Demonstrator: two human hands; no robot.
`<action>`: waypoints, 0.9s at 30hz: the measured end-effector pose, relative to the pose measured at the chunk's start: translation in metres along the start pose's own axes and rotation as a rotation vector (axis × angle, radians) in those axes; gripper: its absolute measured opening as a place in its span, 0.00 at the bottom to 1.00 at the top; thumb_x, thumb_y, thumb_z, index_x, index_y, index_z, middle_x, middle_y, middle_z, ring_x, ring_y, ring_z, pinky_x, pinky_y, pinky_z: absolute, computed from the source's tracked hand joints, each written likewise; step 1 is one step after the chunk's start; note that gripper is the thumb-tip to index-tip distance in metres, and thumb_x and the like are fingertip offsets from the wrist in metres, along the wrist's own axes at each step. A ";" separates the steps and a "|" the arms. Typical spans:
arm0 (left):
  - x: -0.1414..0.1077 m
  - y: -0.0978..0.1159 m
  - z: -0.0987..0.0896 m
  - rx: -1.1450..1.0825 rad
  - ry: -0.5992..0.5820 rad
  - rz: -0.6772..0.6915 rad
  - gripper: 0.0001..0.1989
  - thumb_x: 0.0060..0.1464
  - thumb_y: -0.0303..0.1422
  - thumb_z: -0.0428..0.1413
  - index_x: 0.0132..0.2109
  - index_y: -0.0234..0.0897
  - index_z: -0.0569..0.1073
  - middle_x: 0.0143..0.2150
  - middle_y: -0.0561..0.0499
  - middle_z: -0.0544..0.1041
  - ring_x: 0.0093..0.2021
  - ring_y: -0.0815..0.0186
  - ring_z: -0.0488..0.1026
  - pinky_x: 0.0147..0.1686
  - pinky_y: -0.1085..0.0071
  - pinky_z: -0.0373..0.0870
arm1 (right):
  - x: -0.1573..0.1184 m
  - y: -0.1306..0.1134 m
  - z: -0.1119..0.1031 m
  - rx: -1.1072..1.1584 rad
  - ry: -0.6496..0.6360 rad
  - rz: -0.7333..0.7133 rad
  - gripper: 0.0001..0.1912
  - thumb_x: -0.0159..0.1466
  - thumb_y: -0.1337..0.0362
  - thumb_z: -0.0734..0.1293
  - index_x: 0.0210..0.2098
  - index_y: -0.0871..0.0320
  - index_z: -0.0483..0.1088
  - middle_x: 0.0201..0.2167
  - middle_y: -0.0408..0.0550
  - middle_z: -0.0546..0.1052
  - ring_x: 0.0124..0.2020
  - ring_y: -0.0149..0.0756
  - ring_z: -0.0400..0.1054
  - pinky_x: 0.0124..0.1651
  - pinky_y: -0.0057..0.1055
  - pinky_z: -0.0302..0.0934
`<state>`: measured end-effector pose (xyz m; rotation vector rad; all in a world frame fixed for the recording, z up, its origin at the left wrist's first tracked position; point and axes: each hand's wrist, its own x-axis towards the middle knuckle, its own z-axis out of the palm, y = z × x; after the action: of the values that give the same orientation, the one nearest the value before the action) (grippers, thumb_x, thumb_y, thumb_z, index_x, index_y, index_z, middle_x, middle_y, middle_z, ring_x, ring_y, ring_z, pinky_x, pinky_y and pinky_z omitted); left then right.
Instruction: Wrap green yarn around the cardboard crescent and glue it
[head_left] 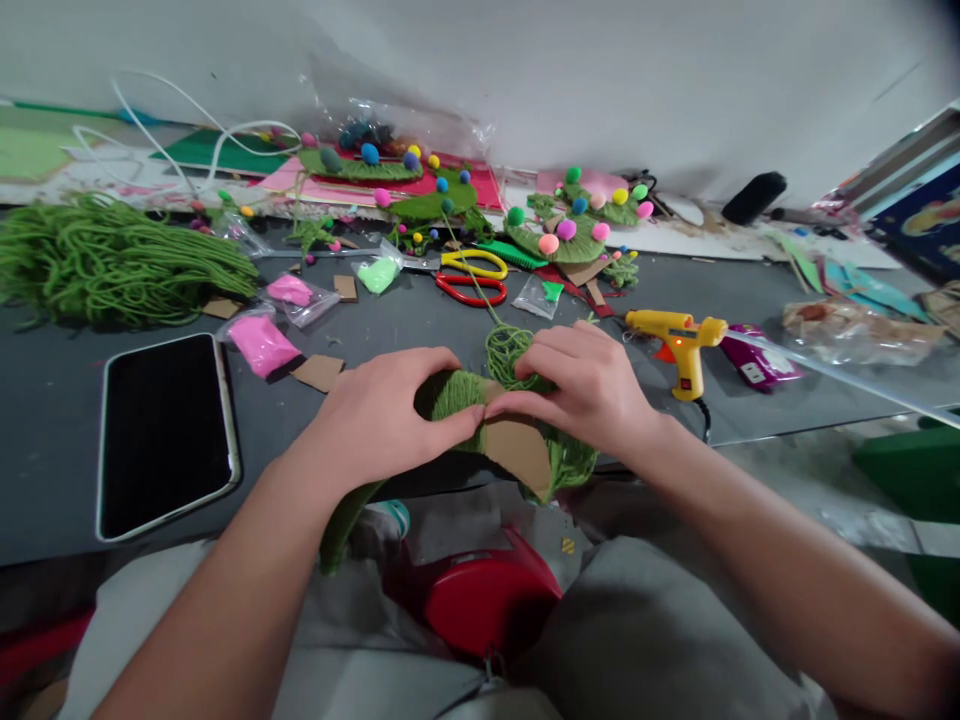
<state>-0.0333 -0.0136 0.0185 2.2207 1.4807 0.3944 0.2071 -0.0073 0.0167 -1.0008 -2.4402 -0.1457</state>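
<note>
My left hand (386, 410) is closed around a curved cardboard piece (516, 452), its thumb pressing on the part wound with green yarn (456, 396). The rest of the cardboard shows bare and brown to the right of that winding. Facing it, my right hand (585, 385) is closed, its thumb and finger pinching green yarn at the edge of the winding. A loose bundle of the same yarn (506, 345) lies by the right fingers, and more strands hang below that palm. The right fingertips are partly hidden. Both hands are at the table's front edge.
A phone or tablet (169, 435) lies on the left, below a heap of green yarn (112, 260). Yellow-and-red-handled scissors (472, 278) lie ahead. To the right stands a yellow glue gun (675, 345) with its light on. Green pieces with coloured pompoms (566, 232) line the back.
</note>
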 end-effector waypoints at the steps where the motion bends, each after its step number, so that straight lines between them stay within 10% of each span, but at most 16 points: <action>1: 0.000 0.000 0.000 -0.013 -0.012 0.018 0.24 0.54 0.57 0.54 0.49 0.46 0.73 0.48 0.49 0.79 0.45 0.52 0.76 0.39 0.62 0.65 | 0.001 0.002 -0.001 0.019 0.003 0.011 0.24 0.64 0.42 0.66 0.28 0.58 0.67 0.24 0.44 0.70 0.28 0.32 0.62 0.34 0.33 0.47; 13: -0.001 0.013 0.004 -0.183 -0.099 0.141 0.22 0.52 0.56 0.57 0.39 0.43 0.71 0.35 0.55 0.75 0.34 0.64 0.69 0.33 0.68 0.60 | 0.001 0.024 -0.002 0.237 0.058 0.214 0.18 0.67 0.52 0.67 0.28 0.58 0.69 0.23 0.41 0.67 0.26 0.30 0.58 0.33 0.31 0.52; 19: 0.000 0.009 0.003 -0.180 -0.064 0.131 0.22 0.53 0.57 0.56 0.37 0.42 0.70 0.32 0.55 0.72 0.33 0.64 0.68 0.33 0.69 0.60 | -0.006 0.034 -0.013 0.119 -0.262 0.185 0.12 0.68 0.57 0.66 0.44 0.57 0.75 0.39 0.51 0.77 0.41 0.41 0.70 0.44 0.37 0.58; 22: -0.001 0.009 0.003 -0.140 -0.040 0.122 0.23 0.53 0.58 0.56 0.37 0.42 0.69 0.32 0.55 0.72 0.32 0.65 0.67 0.32 0.69 0.59 | -0.011 0.039 -0.022 -0.015 -0.156 0.293 0.10 0.67 0.61 0.66 0.44 0.57 0.77 0.44 0.54 0.78 0.48 0.49 0.71 0.52 0.47 0.58; 27: 0.000 0.010 0.006 -0.131 -0.067 0.128 0.24 0.52 0.59 0.56 0.40 0.43 0.71 0.37 0.55 0.75 0.36 0.63 0.70 0.32 0.68 0.59 | -0.007 0.013 -0.030 0.594 -0.221 0.118 0.22 0.69 0.67 0.62 0.62 0.52 0.67 0.63 0.50 0.71 0.64 0.42 0.64 0.64 0.41 0.58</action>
<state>-0.0225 -0.0187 0.0186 2.2084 1.2457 0.4407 0.2330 -0.0108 0.0385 -0.9098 -2.3715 0.7219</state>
